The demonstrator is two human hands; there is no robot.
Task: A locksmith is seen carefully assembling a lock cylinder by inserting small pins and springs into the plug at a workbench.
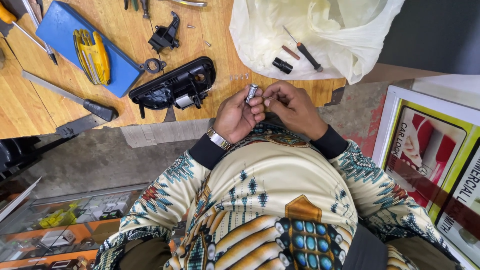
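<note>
A small silver cylinder [251, 92] is pinched by left hand [239, 116] fingers, right hand [292, 106] fingers clenched at three o'clock.

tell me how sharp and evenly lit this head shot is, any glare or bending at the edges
Head view: light is soft and even, shadows faint; the small silver cylinder between left hand and right hand is sharp; mild glare on the white plastic bag; wide-lens bending curves the wooden bench edge.
</note>
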